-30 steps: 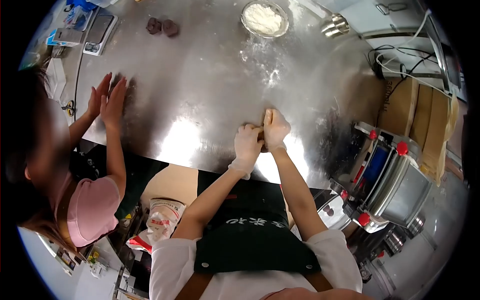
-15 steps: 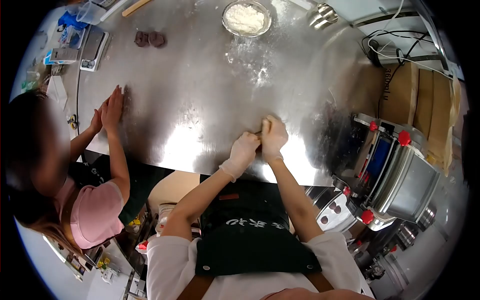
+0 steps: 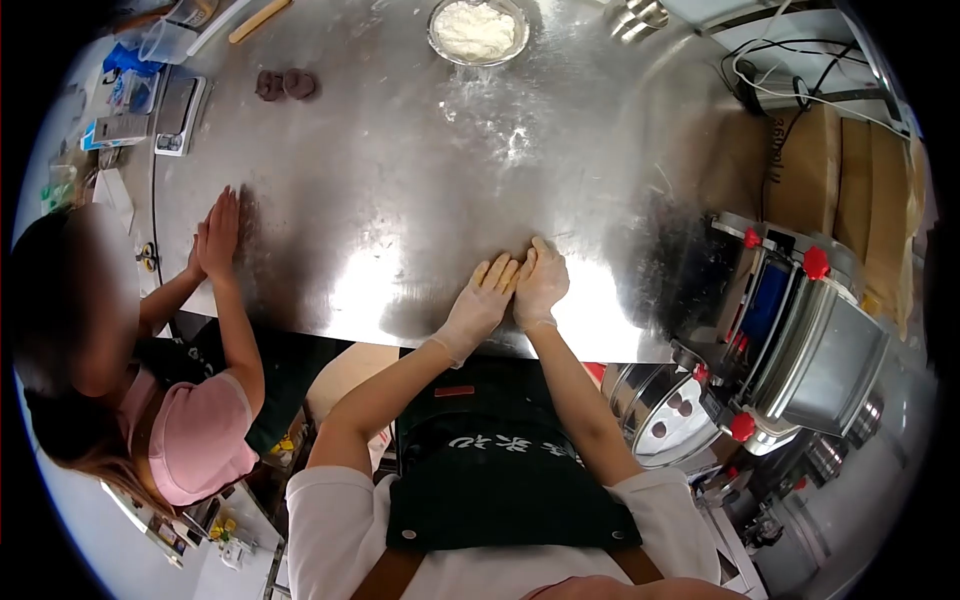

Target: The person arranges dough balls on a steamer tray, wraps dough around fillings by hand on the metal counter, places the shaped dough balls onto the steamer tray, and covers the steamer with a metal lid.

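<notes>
My left hand (image 3: 477,306) and my right hand (image 3: 541,287), both in thin clear gloves, press against each other above the near edge of the metal table (image 3: 360,190). The left fingers lean toward the right hand, their yellowish tips side by side. My right hand is closed beside them, one finger or thumb sticking up. Whatever lies between the hands is hidden. Ahead of them, loose white flour (image 3: 512,145) is smeared on the steel. Farther back stands a bowl of flour (image 3: 478,32).
At left a co-worker's hands (image 3: 217,232) are pressed palm to palm. Two dark brown lumps (image 3: 285,85) lie behind them, near a digital scale (image 3: 181,117) and a wooden stick (image 3: 259,21). A machine with red knobs (image 3: 815,345) stands at right, before cardboard (image 3: 800,180).
My left fingers have gone from curled to straighter, and my hands have come closer together. The dark bit seen between them is now covered. The co-worker's hands have dropped slightly.
</notes>
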The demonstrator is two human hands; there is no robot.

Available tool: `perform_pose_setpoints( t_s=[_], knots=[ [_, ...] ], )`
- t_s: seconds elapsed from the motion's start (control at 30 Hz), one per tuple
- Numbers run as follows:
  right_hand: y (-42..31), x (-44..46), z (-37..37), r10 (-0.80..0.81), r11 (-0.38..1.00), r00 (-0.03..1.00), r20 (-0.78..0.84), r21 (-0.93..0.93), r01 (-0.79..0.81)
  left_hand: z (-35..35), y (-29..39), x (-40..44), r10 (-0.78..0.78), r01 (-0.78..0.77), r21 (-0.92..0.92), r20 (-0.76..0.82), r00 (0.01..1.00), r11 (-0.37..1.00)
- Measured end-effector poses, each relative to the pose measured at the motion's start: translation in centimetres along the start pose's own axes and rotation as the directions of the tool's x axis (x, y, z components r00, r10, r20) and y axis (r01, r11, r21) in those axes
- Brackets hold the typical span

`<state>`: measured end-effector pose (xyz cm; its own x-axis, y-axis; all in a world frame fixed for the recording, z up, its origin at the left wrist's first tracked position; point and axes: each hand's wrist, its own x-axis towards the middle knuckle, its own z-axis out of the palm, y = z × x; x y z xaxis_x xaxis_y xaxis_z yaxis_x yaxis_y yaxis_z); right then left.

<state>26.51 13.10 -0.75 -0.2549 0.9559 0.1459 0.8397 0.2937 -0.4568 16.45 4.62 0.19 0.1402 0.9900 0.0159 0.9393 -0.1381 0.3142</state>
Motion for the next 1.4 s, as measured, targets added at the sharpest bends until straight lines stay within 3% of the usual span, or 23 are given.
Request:
perform_pose_setpoints(
  t_s=[0.1, 0.17, 0.23, 0.3, 0.4, 0.43, 0.53, 0.57, 0.63, 0.67, 0.7, 0.77, 0.8, 0.87, 0.9, 1.03, 1.1, 1.2, 1.23, 1.3, 1.4],
  knots=[
    [0.4, 0.6, 0.2, -0.002, 1.0, 1.0, 0.003, -0.026, 0.002, 0.2, 0.5, 0.6, -0.012, 0.003, 0.159, 0.056, 0.998, 0.987],
    [0.5, 1.0, 0.5, 0.061, 0.998, 0.995, 0.079, -0.028, -0.059, -0.4, 0.4, 1.2, -0.078, 0.076, -0.04, -0.042, 0.996, 0.996],
    [0.7, 0.3, -0.6, 0.287, 0.936, 0.953, 0.092, 0.185, -0.3, 0.0, 0.5, 0.8, -0.21, 0.171, -0.294, -0.106, 0.972, 0.94],
    [0.2, -0.8, -2.5, 0.493, 0.796, 0.844, 0.212, 0.283, -0.536, 1.0, 2.0, -0.4, -0.388, 0.261, -0.591, -0.096, 0.917, 0.763],
    [0.7, -1.6, -2.2, 0.677, 0.489, 0.641, 0.362, 0.429, -0.759, 1.5, 3.9, 0.2, -0.42, 0.349, -0.49, -0.04, 0.907, 0.799],
    [1.0, -1.5, -2.1, 0.684, 0.368, 0.549, 0.48, 0.423, -0.828, 2.3, 3.8, 0.4, -0.443, 0.368, -0.424, -0.091, 0.892, 0.828],
    [-0.5, -0.4, -2.0, 0.49, 0.756, 0.835, 0.251, 0.354, -0.55, 2.5, 3.5, 0.3, -0.501, 0.353, -0.575, -0.117, 0.858, 0.738],
    [-1.1, 0.3, -1.6, 0.324, 0.879, 0.938, 0.121, 0.328, -0.346, 2.4, 3.4, 0.4, -0.595, 0.455, -0.628, -0.015, 0.804, 0.631],
    [-1.7, 2.2, -1.1, -0.141, 0.973, 0.983, 0.12, 0.201, 0.115, 1.5, 3.6, 0.6, -0.723, 0.628, -0.683, 0.211, 0.658, 0.372],
    [-2.0, 3.2, -0.7, -0.372, 0.925, 0.918, 0.139, 0.141, 0.353, 1.3, 3.4, 0.5, -0.738, 0.595, -0.686, 0.124, 0.663, 0.419],
    [-2.4, 3.7, 0.1, -0.39, 0.908, 0.913, 0.123, 0.216, 0.359, 1.1, 3.2, 0.2, -0.747, 0.562, -0.683, 0.037, 0.664, 0.466],
    [-1.4, 4.6, 1.8, -0.436, 0.899, 0.874, 0.217, 0.049, 0.436, 1.0, 2.6, -0.6, -0.695, 0.441, -0.656, -0.18, 0.696, 0.612],
    [-1.4, 5.0, 2.1, -0.447, 0.881, 0.854, 0.266, -0.037, 0.472, 1.5, 2.3, -0.9, -0.631, 0.417, -0.621, -0.165, 0.758, 0.663],
    [-1.6, 5.5, 2.2, -0.402, 0.914, 0.898, 0.181, 0.017, 0.406, 2.6, 1.5, -0.4, -0.488, 0.34, -0.551, -0.143, 0.861, 0.762],
    [-1.7, 5.5, 1.9, -0.385, 0.922, 0.906, 0.175, 0.04, 0.384, 2.4, 1.3, -0.1, -0.476, 0.311, -0.551, -0.183, 0.86, 0.775],
    [-2.6, 3.3, 0.1, -0.22, 0.975, 0.975, 0.035, 0.035, 0.219, 1.9, 1.2, 0.4, -0.535, 0.393, -0.558, -0.111, 0.837, 0.731],
    [-1.7, 3.3, 0.7, -0.201, 0.98, 0.977, 0.068, 0.024, 0.2, 2.1, 1.6, 1.2, -0.564, 0.445, -0.547, -0.061, 0.824, 0.709],
    [-0.6, 5.1, 2.6, -0.236, 0.971, 0.971, 0.05, 0.043, 0.234, 2.1, 2.2, 0.4, -0.772, 0.434, -0.789, -0.08, 0.631, 0.436],
    [-0.6, 5.4, 2.6, -0.242, 0.969, 0.968, 0.061, 0.064, 0.239, 2.2, 2.0, 0.2, -0.759, 0.397, -0.796, -0.116, 0.64, 0.457],
    [-1.3, 5.4, 1.0, -0.299, 0.953, 0.95, 0.091, 0.085, 0.292, 2.6, 1.5, -0.3, -0.632, 0.326, -0.789, -0.1, 0.768, 0.521],
    [-1.3, 3.5, 0.5, -0.045, 0.996, 0.993, 0.111, 0.087, 0.035, 1.7, 0.3, 0.7, -0.502, 0.319, -0.767, -0.005, 0.865, 0.557]
  ],
)
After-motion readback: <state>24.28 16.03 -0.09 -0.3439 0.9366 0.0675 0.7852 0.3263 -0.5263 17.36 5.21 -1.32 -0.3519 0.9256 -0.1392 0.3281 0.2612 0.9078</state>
